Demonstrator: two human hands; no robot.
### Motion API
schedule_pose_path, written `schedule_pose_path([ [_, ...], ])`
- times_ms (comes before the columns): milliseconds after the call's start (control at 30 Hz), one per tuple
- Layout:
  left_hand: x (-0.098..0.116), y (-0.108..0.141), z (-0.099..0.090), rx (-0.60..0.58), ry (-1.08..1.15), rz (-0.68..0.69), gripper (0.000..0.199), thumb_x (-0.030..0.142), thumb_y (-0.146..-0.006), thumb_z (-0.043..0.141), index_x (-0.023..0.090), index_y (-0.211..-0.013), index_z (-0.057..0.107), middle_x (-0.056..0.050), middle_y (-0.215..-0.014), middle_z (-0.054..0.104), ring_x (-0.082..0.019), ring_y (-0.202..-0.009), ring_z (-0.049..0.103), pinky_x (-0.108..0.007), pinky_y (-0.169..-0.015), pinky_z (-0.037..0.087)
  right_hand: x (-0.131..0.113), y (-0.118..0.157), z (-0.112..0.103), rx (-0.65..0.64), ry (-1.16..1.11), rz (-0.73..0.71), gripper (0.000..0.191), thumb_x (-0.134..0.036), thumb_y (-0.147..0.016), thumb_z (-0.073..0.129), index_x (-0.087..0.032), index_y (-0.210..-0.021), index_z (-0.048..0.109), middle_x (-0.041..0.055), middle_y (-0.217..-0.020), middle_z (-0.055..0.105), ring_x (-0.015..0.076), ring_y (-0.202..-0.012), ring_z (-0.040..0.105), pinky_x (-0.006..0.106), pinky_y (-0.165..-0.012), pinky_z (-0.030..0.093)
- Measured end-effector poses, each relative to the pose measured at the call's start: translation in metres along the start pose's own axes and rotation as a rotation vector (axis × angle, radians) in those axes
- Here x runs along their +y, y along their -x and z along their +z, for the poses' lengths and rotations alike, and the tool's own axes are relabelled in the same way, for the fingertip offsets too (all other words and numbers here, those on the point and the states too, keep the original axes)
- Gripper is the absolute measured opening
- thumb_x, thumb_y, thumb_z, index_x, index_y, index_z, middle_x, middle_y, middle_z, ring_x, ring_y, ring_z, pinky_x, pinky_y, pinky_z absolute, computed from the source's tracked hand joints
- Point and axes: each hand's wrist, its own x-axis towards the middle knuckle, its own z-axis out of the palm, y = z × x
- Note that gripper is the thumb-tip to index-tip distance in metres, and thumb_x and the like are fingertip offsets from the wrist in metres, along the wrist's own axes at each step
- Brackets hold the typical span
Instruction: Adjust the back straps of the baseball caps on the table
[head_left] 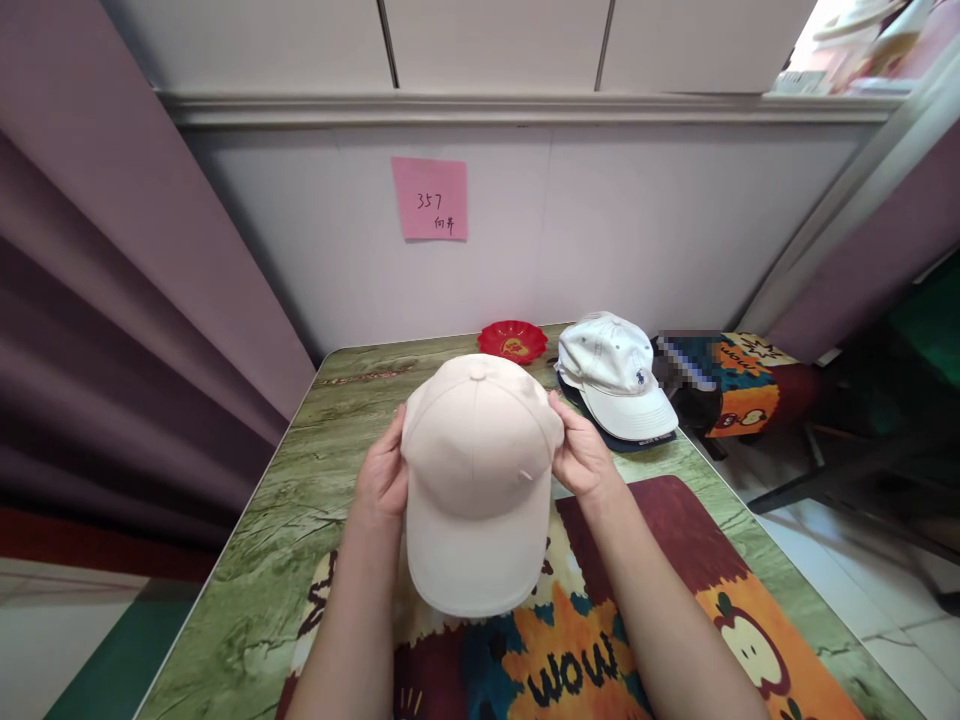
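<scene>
A plain cream baseball cap [476, 470] is held up over the table, its brim pointing down toward me. My left hand [386, 465] grips the cap's left side, with most of its fingers hidden behind the cloth. On the opposite side, my right hand [581, 450] is closed on the cap's edge, thumb near the crown. Behind and to the right, a white baseball cap [611, 355] with a small dark logo rests on top of a dark navy cap [634, 442], of which mainly the brim shows.
A red scalloped dish [536, 335] stands at the table's back edge. Beneath my arms lies a colourful mat [675, 520] on the green wood-patterned table [277, 510]. A pink note [431, 200] sticks to the wall. A patterned stool [757, 385] is beyond the table's right edge.
</scene>
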Motion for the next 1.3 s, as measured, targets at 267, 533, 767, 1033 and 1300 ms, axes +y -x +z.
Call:
schedule_pose_path([
  [267, -0.025, -0.014, 0.004, -0.022, 0.090, -0.060, 0.049, 0.049, -0.094, 0.050, 0.019, -0.130, 0.063, -0.011, -0.112, 0.076, -0.026, -0.113, 0.068, -0.041, -0.101, 0.052, 0.014, 0.004, -0.006, -0.139, -0.053, 0.041, 0.034, -0.042, -0.077, 0.069, -0.023, -0.105, 0.065, 0.0056, -0.103, 0.077, 0.0279, -0.112, 0.067, 0.052, -0.098, 0.052],
  [533, -0.023, 0.003, 0.014, -0.135, 0.122, 0.082, 0.062, 0.063, -0.092, 0.042, 0.023, -0.136, 0.059, -0.011, -0.129, 0.069, -0.028, -0.134, 0.052, -0.044, -0.114, 0.038, 0.025, 0.001, -0.003, -0.008, -0.071, -0.029, 0.033, -0.031, -0.071, 0.066, -0.025, -0.104, 0.066, 0.0022, -0.095, 0.078, 0.0285, -0.104, 0.070, 0.052, -0.098, 0.052],
  [767, -0.017, -0.004, 0.007, -0.058, 0.116, 0.133, 0.052, 0.052, -0.098, 0.037, 0.023, -0.133, 0.062, -0.007, -0.120, 0.073, -0.024, -0.131, 0.056, -0.040, -0.113, 0.040, 0.023, 0.003, 0.007, -0.119, 0.050, -0.018, 0.056, -0.065, -0.080, 0.048, -0.019, -0.106, 0.065, 0.0105, -0.103, 0.076, 0.0331, -0.114, 0.065, 0.055, -0.102, 0.047],
  [1033, -0.003, -0.008, -0.014, 0.178, -0.004, 0.444, 0.050, 0.057, -0.096, 0.040, 0.029, -0.128, 0.065, -0.001, -0.119, 0.074, -0.022, -0.128, 0.058, -0.036, -0.108, 0.046, 0.064, 0.027, 0.048, 0.104, -0.350, 0.202, 0.029, -0.035, -0.083, 0.065, -0.019, -0.106, 0.066, 0.0069, -0.101, 0.077, 0.0256, -0.104, 0.070, 0.044, -0.093, 0.057],
  [1300, -0.016, -0.010, 0.007, 0.004, 0.165, 0.429, 0.045, 0.049, -0.098, 0.043, 0.027, -0.134, 0.060, -0.003, -0.135, 0.065, -0.019, -0.139, 0.045, -0.034, -0.116, 0.034, 0.054, 0.024, 0.046, 0.237, -0.274, 0.133, 0.031, -0.027, -0.087, 0.065, -0.021, -0.117, 0.064, 0.0047, -0.105, 0.077, 0.0200, -0.093, 0.073, 0.036, -0.087, 0.061],
])
